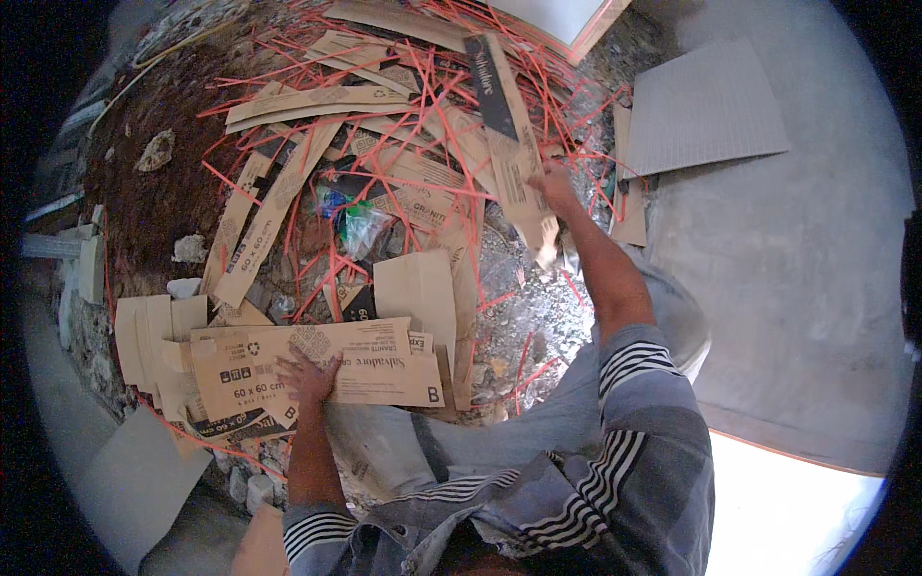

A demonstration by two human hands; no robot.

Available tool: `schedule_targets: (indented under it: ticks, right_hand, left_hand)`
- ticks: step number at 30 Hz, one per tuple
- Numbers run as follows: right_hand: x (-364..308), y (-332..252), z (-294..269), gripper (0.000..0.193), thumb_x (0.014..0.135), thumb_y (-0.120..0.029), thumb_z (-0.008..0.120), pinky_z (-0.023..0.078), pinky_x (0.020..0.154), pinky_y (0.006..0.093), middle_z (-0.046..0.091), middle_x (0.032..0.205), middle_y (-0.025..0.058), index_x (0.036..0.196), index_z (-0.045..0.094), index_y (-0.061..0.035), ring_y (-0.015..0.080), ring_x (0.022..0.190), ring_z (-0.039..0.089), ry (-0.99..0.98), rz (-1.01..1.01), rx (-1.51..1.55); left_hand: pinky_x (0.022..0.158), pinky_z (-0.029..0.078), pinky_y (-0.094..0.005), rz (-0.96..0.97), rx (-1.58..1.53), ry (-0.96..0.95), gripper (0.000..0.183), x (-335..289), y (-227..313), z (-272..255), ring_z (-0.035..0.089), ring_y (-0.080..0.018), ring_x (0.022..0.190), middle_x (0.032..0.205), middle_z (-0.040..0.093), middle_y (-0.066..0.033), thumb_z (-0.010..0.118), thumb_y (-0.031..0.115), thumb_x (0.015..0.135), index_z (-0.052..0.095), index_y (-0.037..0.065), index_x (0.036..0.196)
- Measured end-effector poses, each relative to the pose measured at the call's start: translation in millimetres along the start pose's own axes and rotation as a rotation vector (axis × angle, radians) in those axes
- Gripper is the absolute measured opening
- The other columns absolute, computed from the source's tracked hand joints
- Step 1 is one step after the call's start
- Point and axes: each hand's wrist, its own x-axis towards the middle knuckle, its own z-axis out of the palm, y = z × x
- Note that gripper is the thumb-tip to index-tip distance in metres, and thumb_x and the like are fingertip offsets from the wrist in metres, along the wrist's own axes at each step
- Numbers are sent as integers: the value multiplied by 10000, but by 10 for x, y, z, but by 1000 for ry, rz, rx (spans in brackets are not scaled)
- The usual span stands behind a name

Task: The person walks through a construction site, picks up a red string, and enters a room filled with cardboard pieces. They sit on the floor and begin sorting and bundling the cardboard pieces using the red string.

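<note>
My left hand (309,374) lies with fingers spread on a flat piece of printed brown cardboard (384,360) near my knees. That piece rests on a stack of other folded cardboard pieces (158,322). Reaching forward, my right hand (555,182) is closed round the edge of a long cardboard strip (516,158) with a black printed end. The strip points away from me, over the pile. Under and around it lie more cardboard strips (279,211) tangled with thin red plastic straps (471,187).
Blue, green and clear plastic scraps (360,226) lie amid the pile. Brown soil with stones (158,152) borders it on the left. A grey ribbed tile (706,110) lies on the concrete floor (797,288) to the right. A white panel (547,19) stands at the far edge.
</note>
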Motion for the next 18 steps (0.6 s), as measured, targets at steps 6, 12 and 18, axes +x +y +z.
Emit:
schedule_targets:
  ticks: [6, 12, 18]
  right_hand:
    - [1007, -1405, -459, 339, 856, -234, 632, 498, 822, 423, 675, 1065, 194, 1085, 655, 15, 294, 945, 645, -289, -283, -857]
    - [850, -2448, -1342, 331, 820, -133, 606, 492, 853, 484, 662, 1072, 224, 1139, 629, -47, 395, 1002, 635, -172, -208, -1482]
    - [335, -3554, -2203, 270, 864, -126, 526, 491, 840, 508, 658, 1065, 227, 1110, 629, -85, 415, 1022, 620, 170, -306, -1755]
  left_hand:
    - [996, 86, -802, 25, -6, -10, 1290, -49, 23, -57, -160, -583, 1388, 1543, -221, -297, 650, 798, 666, -90, 218, 1549]
    - [1030, 85, -776, -31, -121, -33, 1318, -134, 44, -151, -153, -549, 1409, 1574, -183, -248, 652, 828, 623, -57, 225, 1556]
    - [1042, 108, -768, -18, -78, 64, 1281, -244, 75, -198, -136, -504, 1434, 1594, -164, -198, 674, 794, 634, -44, 270, 1557]
